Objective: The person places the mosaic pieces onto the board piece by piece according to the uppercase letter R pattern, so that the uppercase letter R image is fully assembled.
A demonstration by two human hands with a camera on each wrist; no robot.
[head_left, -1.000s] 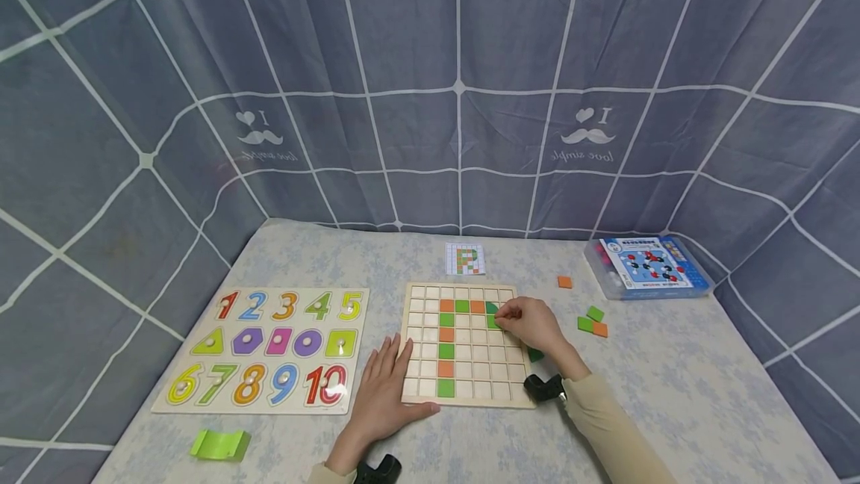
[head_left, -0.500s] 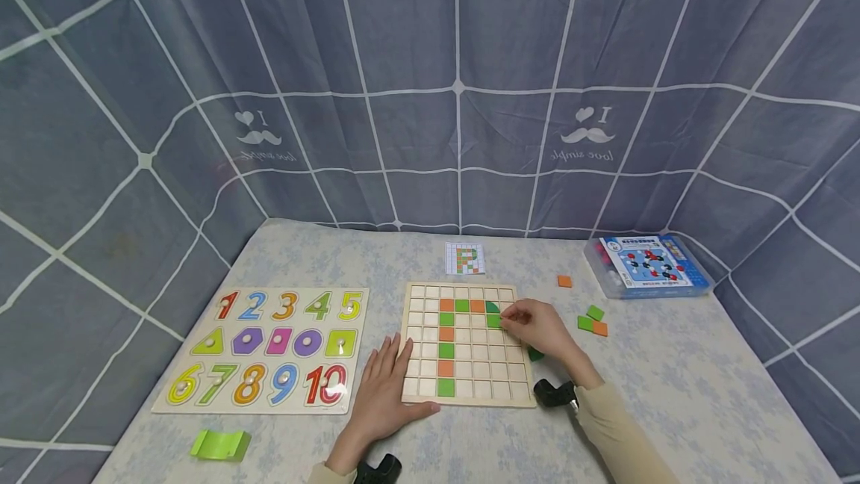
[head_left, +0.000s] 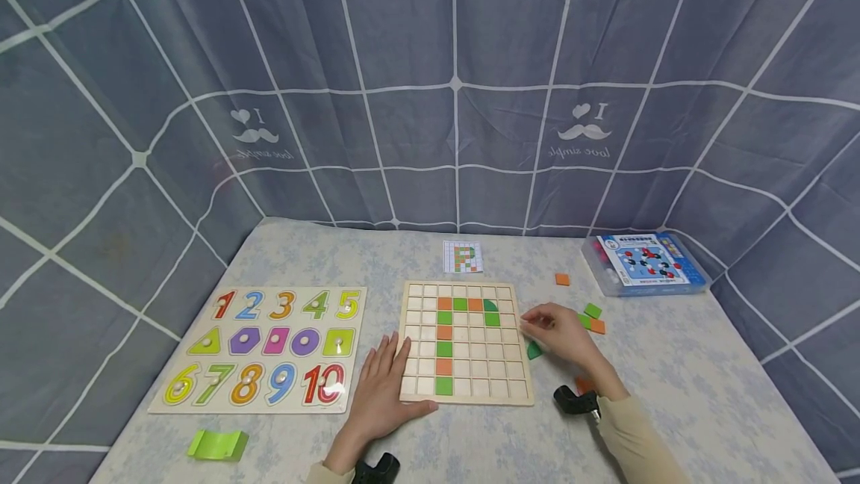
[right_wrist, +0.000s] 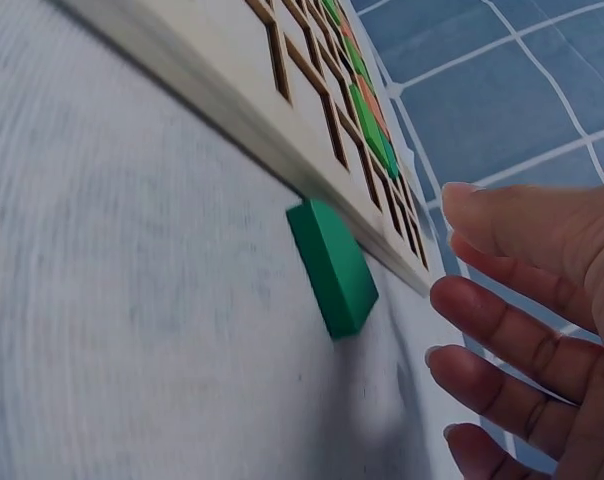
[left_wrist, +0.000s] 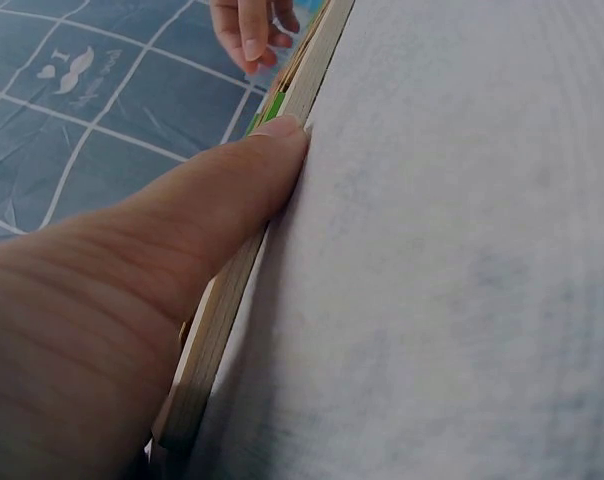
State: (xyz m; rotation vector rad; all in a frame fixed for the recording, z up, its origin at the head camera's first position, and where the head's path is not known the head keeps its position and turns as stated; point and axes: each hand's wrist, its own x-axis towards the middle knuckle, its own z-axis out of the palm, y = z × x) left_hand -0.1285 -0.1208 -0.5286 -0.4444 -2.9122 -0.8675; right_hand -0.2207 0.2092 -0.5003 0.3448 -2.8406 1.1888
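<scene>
A wooden grid board (head_left: 480, 372) lies in the middle of the table. Orange and green square tiles fill a column and part of its upper rows, with a dark green rounded piece (head_left: 490, 305) at the top right corner of the pattern. My left hand (head_left: 381, 391) rests at the board's lower left, its fingers straight; in the left wrist view the thumb (left_wrist: 222, 185) touches the board's edge. Just off the board's right side hovers my right hand (head_left: 561, 333), fingers loosely bent and holding nothing. Below it lies another dark green rounded piece (right_wrist: 334, 270) on the tablecloth.
Several loose tiles lie right of the board, including a green tile (head_left: 593, 311) and an orange tile (head_left: 562, 279). A pattern card (head_left: 463, 257) is behind it. A number puzzle (head_left: 258, 349), a green block (head_left: 218, 445) and a plastic box (head_left: 645, 266) stand around.
My right hand has let go of the green tile in the second filled row and moved right, off the board. An orange tile now shows near the right wrist. The left hand stays put.
</scene>
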